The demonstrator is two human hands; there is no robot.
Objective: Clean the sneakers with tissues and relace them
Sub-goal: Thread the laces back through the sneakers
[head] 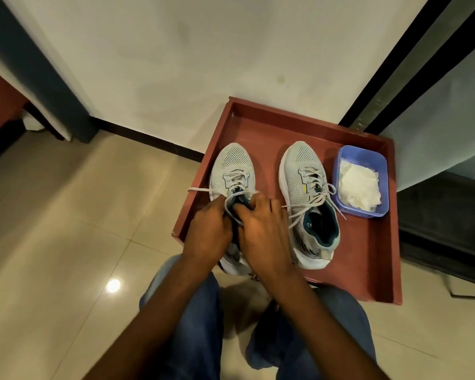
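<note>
Blue denim-clad knees (192,325) fill the near edge of the view, and two bare forearms reach out from there toward a shallow red-brown square tray (368,256) that sits on the glossy beige floor tiles (52,229) against a cream wall (176,64).

On the left side of the tray stands a light grey mesh sneaker with a white sole (232,165), toe pointing away. Both hands are gathered over its tongue and collar. The left hand (207,231) has its fingers curled in, pinching the grey-white lace (203,190) near the top eyelets; one free end of that lace stretches out to the left past the tray's rim. The right hand (261,231) presses just beside it, fingers bent down onto the dark teal tongue and the lace, gripping there, though exactly which strand it holds is hidden.

To the right, well apart from the hands, stands the second grey mesh sneaker (305,174), its teal-lined opening exposed and its laces loose, ends trailing over the sides.

Farther right, near the tray's wall, rests a translucent blue rectangular plastic tub (343,157) holding crumpled white tissues (358,185).
</note>
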